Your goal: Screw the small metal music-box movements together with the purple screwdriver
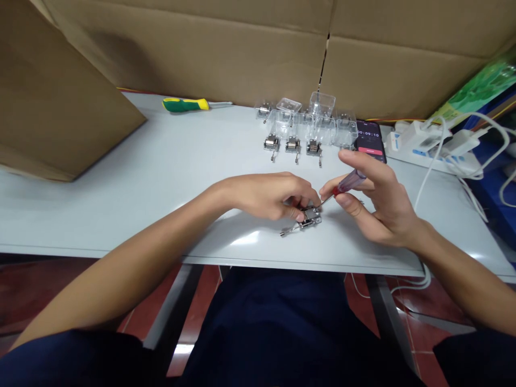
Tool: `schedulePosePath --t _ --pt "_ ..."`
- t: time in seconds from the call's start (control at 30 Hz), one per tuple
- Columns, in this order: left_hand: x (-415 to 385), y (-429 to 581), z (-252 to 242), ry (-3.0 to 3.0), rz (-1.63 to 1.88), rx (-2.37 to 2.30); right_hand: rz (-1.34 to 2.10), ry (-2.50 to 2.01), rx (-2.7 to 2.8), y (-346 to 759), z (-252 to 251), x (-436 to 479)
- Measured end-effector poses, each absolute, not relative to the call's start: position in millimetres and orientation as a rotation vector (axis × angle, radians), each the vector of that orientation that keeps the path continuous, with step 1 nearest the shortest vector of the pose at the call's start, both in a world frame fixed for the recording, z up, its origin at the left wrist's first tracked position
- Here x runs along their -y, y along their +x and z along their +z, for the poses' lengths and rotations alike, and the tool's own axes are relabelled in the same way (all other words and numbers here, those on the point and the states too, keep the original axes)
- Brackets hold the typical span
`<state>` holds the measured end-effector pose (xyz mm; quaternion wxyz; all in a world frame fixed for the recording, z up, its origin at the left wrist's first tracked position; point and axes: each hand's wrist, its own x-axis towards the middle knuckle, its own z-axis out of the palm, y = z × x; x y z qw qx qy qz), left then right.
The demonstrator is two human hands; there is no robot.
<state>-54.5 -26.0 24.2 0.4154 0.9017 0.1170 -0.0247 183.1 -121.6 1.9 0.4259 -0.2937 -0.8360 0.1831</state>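
My left hand [282,194] pinches a small metal hand-crank music box movement [312,216] against the white table [169,161]. Its crank points left, toward the table's front edge. In my right hand [382,201] is a screwdriver [350,181] with a clear, red-collared handle, gripped between thumb and fingers. The screwdriver's thin shaft slants down to the left, and its tip meets the movement's edge beside my left fingertips. Whether the tip sits in a screw is too small to tell.
Behind my hands stand several more movements [292,144] and clear plastic boxes [322,103]. A phone [368,141] shows a running timer beside a power strip [433,148] with white cables. A green-and-yellow screwdriver [185,105] lies at the back left, near cardboard [201,48].
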Motion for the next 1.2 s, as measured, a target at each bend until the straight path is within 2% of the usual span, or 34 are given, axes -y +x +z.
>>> schedulePosePath --t 0.23,0.5,0.77,1.0,1.2 --pt "24.6 -53.6 24.2 2.305 -0.026 -0.277 0.389 -0.753 2.053 183.7 4.4 122.2" --pt "25.0 -53.4 25.3 2.293 -0.013 -0.272 0.474 -0.711 2.103 184.0 5.9 120.8" --pt "27.4 -52.3 22.9 2.235 -0.026 -0.249 0.186 -0.742 2.027 184.1 2.6 124.6" --pt "30.5 -50.3 18.5 2.197 -0.026 -0.158 0.217 -0.679 2.129 182.2 5.4 129.6" --pt "27.9 -51.5 18.3 2.174 -0.084 -0.131 0.096 -0.663 2.076 177.5 4.8 128.2"
